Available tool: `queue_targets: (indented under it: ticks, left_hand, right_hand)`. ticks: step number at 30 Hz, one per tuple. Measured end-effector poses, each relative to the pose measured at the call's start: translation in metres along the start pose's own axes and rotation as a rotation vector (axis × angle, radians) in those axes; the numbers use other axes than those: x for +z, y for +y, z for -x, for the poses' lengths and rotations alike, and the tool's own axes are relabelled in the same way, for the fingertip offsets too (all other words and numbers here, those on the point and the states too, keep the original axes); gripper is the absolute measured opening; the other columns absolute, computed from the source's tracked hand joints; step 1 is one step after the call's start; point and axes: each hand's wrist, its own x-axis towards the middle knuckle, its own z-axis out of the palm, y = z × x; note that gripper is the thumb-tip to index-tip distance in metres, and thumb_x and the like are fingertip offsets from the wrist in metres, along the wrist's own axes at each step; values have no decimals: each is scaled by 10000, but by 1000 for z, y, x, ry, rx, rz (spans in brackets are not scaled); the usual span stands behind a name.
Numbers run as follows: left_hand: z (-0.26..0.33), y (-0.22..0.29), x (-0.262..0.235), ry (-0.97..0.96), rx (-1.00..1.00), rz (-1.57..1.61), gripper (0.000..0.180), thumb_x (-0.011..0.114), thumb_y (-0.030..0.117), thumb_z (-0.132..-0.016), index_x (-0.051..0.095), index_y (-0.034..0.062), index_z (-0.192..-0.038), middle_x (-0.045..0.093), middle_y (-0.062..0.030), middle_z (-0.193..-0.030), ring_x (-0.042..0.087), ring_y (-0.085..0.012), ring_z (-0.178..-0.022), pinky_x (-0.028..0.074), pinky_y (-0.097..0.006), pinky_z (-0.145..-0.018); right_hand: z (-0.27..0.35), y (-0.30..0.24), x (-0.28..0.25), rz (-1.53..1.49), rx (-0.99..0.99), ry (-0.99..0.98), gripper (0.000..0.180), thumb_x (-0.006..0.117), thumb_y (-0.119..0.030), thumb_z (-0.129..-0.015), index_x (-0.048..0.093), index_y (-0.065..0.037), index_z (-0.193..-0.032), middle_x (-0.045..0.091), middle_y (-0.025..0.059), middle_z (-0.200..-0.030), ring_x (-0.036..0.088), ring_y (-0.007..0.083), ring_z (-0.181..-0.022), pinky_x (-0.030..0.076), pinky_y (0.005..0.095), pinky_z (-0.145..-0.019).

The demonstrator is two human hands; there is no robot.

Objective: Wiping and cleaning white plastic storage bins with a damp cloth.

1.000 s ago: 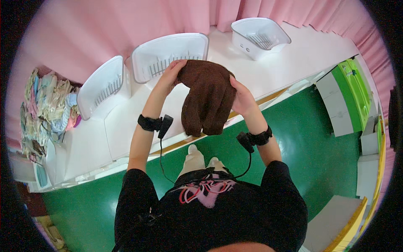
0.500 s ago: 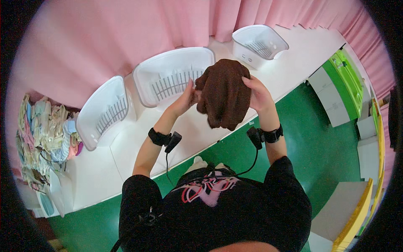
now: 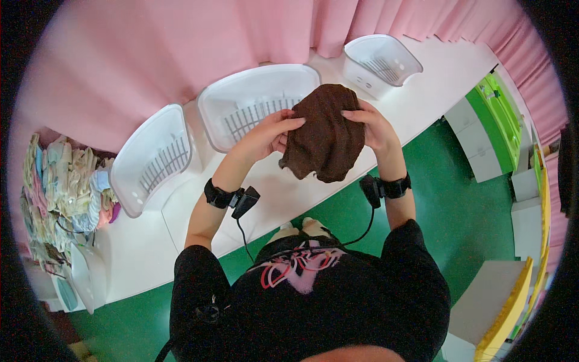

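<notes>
A dark brown piece of cloth (image 3: pixel 325 134), bunched and hanging in folds, is up in front of me above the white table's near edge. My left hand (image 3: pixel 271 134) pinches its left side, thumb on the front. On the other side my right hand (image 3: pixel 371 123) grips the upper right edge, thumb also in front and fingers behind. What kind of garment it is, I cannot tell. The cloth partly covers the middle white basket (image 3: pixel 211 120) behind it.
On the white table (image 3: pixel 139 253) stand a left basket (image 3: pixel 123 172) and a smaller right basket (image 3: pixel 356 78). Clothes (image 3: pixel 69 181) are heaped at the far left. A pink curtain (image 3: pixel 163 48) hangs behind. Green-and-white cabinets (image 3: pixel 479 142) stand at right on the green floor (image 3: pixel 434 199).
My left hand has moved up and its thumb now lies over the cloth's front. The cloth looks flatter, its lower left edge more spread. The view has shifted slightly.
</notes>
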Motion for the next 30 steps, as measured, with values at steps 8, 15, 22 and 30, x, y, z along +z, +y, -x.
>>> queue_targets:
  ticks: [8, 15, 22, 30]
  left_hand:
    - [7, 13, -1, 187, 72, -68, 363, 576, 217, -741, 426, -8, -983, 553, -100, -868, 594, -162, -720, 508, -283, -585]
    - [19, 22, 3, 142, 133, 56, 338, 503, 226, -781, 424, 25, -1040, 553, -83, -899, 583, -167, -747, 495, -291, -621]
    - [29, 27, 11, 191, 169, 4, 387, 501, 187, -777, 375, 11, -1099, 540, -111, -973, 588, -200, -780, 498, -318, -646]
    - [30, 27, 15, 164, 193, -20, 386, 500, 139, -772, 362, 15, -1110, 548, -129, -964, 590, -207, -788, 497, -335, -677]
  right_hand:
    - [-16, -9, -6, 64, 77, 43, 347, 540, -18, -729, 457, 39, -1061, 540, 116, -998, 539, 210, -898, 448, 325, -790]
    - [-25, -12, -19, 67, 39, 92, 316, 500, -24, -747, 462, 35, -1055, 542, 114, -996, 540, 201, -896, 450, 309, -771]
    - [-24, -18, -25, 59, 0, 33, 303, 497, -19, -745, 466, 42, -1040, 544, 121, -990, 545, 207, -887, 449, 312, -777]
    - [-20, -21, -29, 47, -34, 32, 314, 498, -10, -741, 456, 44, -1047, 539, 121, -996, 540, 203, -897, 446, 313, -783]
